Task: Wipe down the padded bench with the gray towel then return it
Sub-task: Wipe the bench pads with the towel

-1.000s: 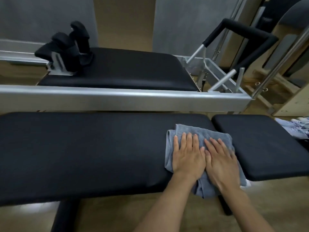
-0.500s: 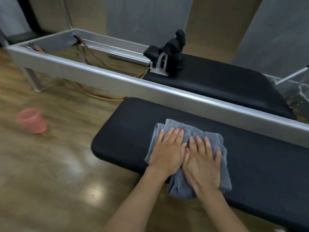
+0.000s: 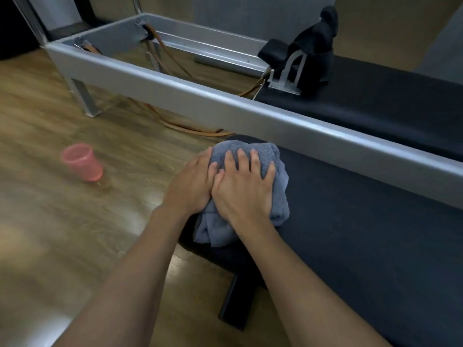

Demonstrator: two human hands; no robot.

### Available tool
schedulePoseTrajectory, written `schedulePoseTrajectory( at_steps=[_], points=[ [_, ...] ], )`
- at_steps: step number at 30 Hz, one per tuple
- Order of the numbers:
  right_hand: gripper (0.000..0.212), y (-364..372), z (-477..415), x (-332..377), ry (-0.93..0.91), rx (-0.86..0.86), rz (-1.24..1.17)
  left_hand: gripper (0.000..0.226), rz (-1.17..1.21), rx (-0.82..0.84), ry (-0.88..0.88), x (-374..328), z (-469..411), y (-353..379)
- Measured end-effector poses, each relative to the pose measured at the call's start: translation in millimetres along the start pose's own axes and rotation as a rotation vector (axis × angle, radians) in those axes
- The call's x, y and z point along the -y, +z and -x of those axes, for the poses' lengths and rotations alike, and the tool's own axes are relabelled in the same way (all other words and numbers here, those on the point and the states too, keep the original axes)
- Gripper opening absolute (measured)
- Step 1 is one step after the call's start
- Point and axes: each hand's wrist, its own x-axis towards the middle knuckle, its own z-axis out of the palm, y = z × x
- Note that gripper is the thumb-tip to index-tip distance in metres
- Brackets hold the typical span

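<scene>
The gray towel [image 3: 269, 156] lies bunched at the left end of the black padded bench [image 3: 363, 234], hanging partly over its rounded edge. Both hands press on it side by side. My left hand [image 3: 193, 182] rests on the towel's left part with its fingers curled over the bench end. My right hand [image 3: 244, 189] lies flat on top with fingers spread. The bench stretches to the right out of view, and its black leg [image 3: 238, 301] shows below.
A silver metal frame rail [image 3: 225, 103] runs close behind the bench, with brown straps [image 3: 175, 121] inside and a black carriage with shoulder blocks [image 3: 313, 53] behind. A pink plastic cup [image 3: 81, 162] stands on the wooden floor [image 3: 50, 221] to the left.
Both hands have slid the towel leftward along the bench, from its right part to its left end. The towel is now bunched over the edge.
</scene>
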Motion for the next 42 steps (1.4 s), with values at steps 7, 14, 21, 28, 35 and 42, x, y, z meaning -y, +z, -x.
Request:
schedulePoseTrajectory(
  at_steps=[7, 14, 21, 28, 35, 42],
  points=[
    [0.051, -11, -46, -45, -0.060, 0.012, -0.131, 0.048, -0.107, -0.018, -0.065, -26, -52, 19],
    [0.049, -50, -22, -179, 0.070, -0.013, -0.043, 0.061, -0.358, -0.015, 0.122, -150, -51, 95],
    [0.051, -82, 56, -303, 0.193, -0.071, 0.023, 0.070, -0.328, 0.027, 0.215, -268, -1, 174],
    [0.075, -125, 152, -434, 0.351, -0.116, 0.041, 0.070, -0.295, 0.088, 0.347, -400, 61, 254],
    [0.069, -155, 236, -553, 0.497, -0.168, 0.051, 0.070, -0.272, 0.142, 0.464, -517, 112, 327],
    [0.078, -166, 261, -582, 0.568, -0.229, -0.075, 0.072, -0.315, 0.169, 0.507, -552, 126, 350]
  ],
)
